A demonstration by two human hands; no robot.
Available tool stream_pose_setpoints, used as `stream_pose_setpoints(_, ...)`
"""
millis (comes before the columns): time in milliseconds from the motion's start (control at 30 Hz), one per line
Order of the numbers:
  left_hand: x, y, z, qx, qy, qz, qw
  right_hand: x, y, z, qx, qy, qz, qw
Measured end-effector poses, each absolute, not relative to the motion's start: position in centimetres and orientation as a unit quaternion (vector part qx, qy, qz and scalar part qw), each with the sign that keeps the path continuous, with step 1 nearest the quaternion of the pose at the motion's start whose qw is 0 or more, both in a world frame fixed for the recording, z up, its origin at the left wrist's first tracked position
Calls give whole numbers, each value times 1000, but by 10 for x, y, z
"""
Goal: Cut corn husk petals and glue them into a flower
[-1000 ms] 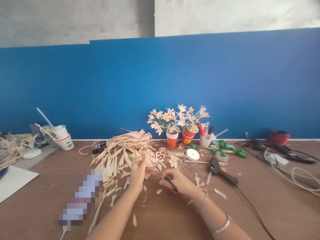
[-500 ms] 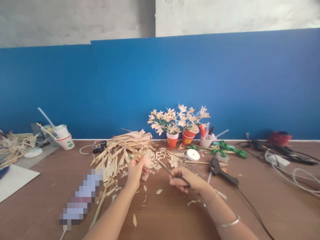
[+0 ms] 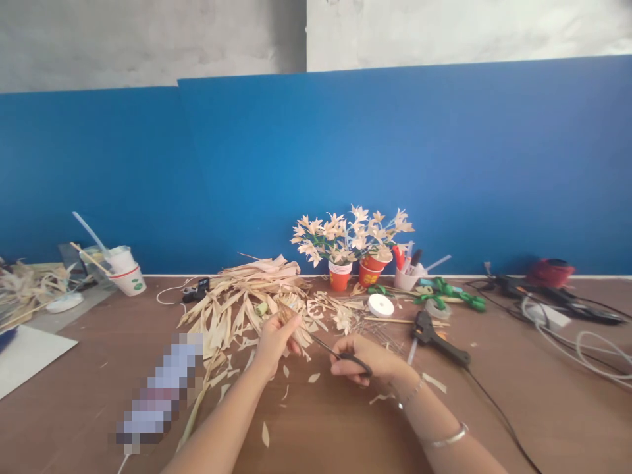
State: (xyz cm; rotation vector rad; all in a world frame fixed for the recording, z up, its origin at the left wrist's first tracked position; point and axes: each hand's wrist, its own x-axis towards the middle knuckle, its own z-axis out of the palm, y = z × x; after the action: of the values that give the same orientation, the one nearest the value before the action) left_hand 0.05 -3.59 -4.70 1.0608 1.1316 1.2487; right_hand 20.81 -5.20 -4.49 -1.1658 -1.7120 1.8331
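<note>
Between thumb and fingers, my left hand (image 3: 277,340) pinches a pale piece of dried husk, partly hidden by the fingers. My right hand (image 3: 356,359) is closed on the dark handles of a pair of scissors (image 3: 326,346), whose blades point up and left to the husk at my left fingers. Whether the blades are parted I cannot tell. Behind my left hand spreads a heap of dried husks (image 3: 217,316). Small leaf-shaped cuttings (image 3: 315,378) lie on the brown table (image 3: 316,434) below my hands.
Husk flowers (image 3: 340,237) stand in red paper cups (image 3: 339,280) at the back. A white tape roll (image 3: 381,305) and a black glue gun (image 3: 439,339) with its cord lie to the right. White cables (image 3: 587,349) loop at far right; a white cup (image 3: 129,280) stands left.
My right hand and the scissors have shifted slightly left, nearer my left hand. The left hand has turned a little and moved slightly right, with the husk still pinched.
</note>
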Motion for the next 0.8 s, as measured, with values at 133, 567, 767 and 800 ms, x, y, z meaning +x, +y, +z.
stream_pose_setpoints(133,2,-36,-47,449,471,514,559,207,-53,-43,-418,-607,648,191)
stream_pose_setpoints(567,2,-33,-52,455,489,497,553,208,-51,-44,-426,-624,628,186)
stream_pose_setpoints(767,2,-33,-53,455,494,490,555,205,-53,-42,-440,-640,600,190)
stream_pose_setpoints(800,2,-33,-53,455,496,490,555,205,-53,-42,-443,-643,595,190)
